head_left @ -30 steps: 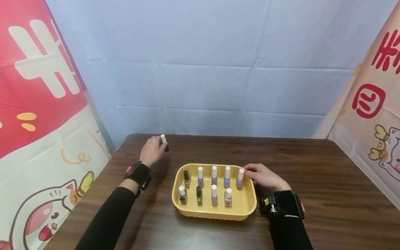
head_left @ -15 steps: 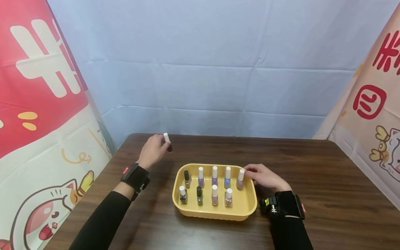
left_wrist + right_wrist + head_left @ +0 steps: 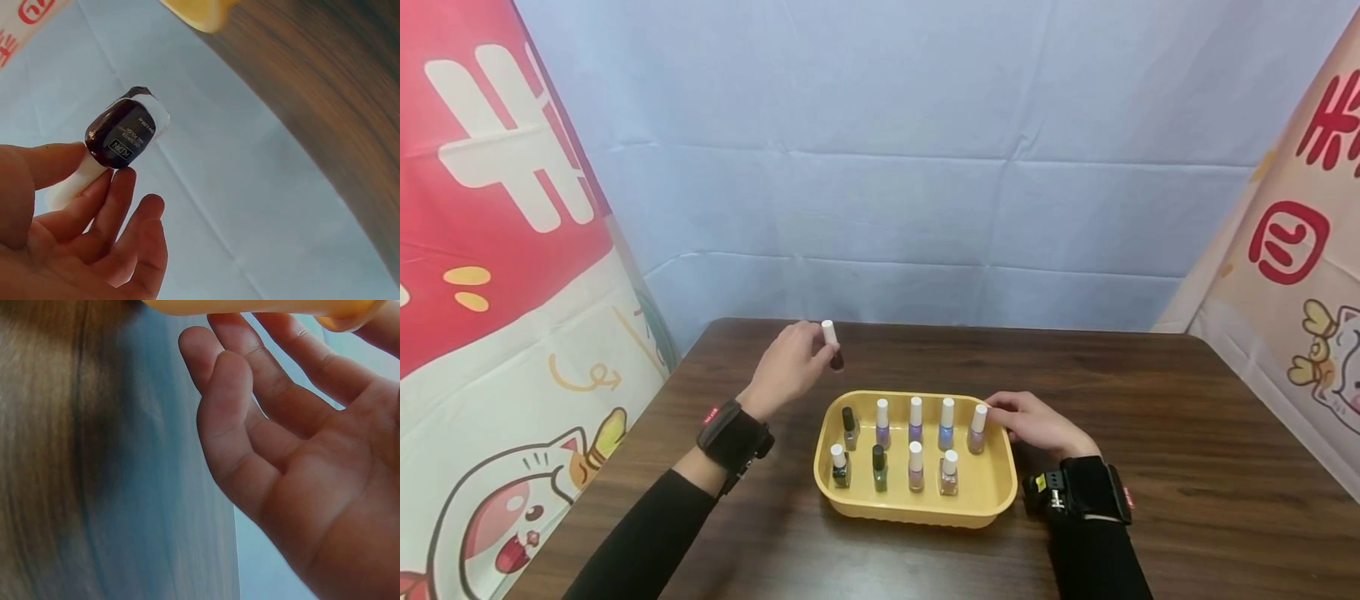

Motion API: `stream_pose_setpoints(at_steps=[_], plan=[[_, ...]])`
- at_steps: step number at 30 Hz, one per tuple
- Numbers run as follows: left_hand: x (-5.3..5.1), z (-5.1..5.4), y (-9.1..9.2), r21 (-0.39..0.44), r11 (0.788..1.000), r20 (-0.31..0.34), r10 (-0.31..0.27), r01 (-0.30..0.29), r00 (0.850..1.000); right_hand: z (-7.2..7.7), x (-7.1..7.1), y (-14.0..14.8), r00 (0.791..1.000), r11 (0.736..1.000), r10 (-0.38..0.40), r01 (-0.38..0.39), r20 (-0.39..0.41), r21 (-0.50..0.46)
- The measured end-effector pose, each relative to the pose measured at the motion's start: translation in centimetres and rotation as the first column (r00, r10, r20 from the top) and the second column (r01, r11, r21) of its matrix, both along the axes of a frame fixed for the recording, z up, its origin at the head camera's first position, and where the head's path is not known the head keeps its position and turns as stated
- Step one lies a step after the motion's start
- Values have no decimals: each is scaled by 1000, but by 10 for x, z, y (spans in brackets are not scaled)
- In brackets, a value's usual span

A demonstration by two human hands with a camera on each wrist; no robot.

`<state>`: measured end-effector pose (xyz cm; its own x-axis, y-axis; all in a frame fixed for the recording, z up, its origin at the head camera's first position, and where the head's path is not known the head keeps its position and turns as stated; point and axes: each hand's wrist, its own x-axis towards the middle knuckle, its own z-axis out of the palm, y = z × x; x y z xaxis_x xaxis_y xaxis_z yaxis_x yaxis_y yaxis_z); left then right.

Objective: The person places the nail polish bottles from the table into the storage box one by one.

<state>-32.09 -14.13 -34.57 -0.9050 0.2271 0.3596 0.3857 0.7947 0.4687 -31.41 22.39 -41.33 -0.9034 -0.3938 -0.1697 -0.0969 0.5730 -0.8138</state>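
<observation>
Dark red nail polish (image 3: 122,134) with a white cap is pinched at its cap and neck by my left hand (image 3: 788,368). In the head view, that hand is raised above the far left of the table, beyond the yellow basket (image 3: 925,511), with the bottle tilted. My right hand (image 3: 1037,422) holds the basket's far right corner, its fingers against the outer wall and the thumb at the rim, as the right wrist view shows. Inside the basket, several nail polish bottles stand in two rows, among them a blue bottle (image 3: 946,433) and a green bottle (image 3: 879,473).
Beneath everything lies a dark wooden table (image 3: 1150,400). A pale blue cloth (image 3: 880,208) hangs behind its far edge. Printed cartoon cloths flank it, a red and white cloth (image 3: 512,317) on the left and a cream cloth (image 3: 1277,333) on the right.
My left hand has carried the dark red nail polish to the right, nearer the basket's far left side. The right hand and the basket have stayed in place.
</observation>
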Motion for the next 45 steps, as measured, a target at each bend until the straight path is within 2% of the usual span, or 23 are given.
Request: stream_pose_setpoints(at_steps=[9,21,29,34,41,45], plan=[[18,9,17,-27,997,-28,-68,67,997,1,1,-1,1000,1000,5,-5,-6,-12],[41,17,41,-83,984,-27,-159,157,987,0,0,-1,1000,1000,-3,3,7,-9],[50,19,57,-106,970,-37,-225,220,974,1,0,1,1000,1000,-2,2,-8,6],[55,20,67,-126,958,-18,-264,260,964,1,1,0,1000,1000,3,-3,-9,5],[60,19,82,-156,948,-1,-281,277,960,2,3,-1,1000,1000,19,-19,-15,7],[61,20,91,-157,940,20,-305,304,952,3,3,-1,1000,1000,9,-9,-6,6]])
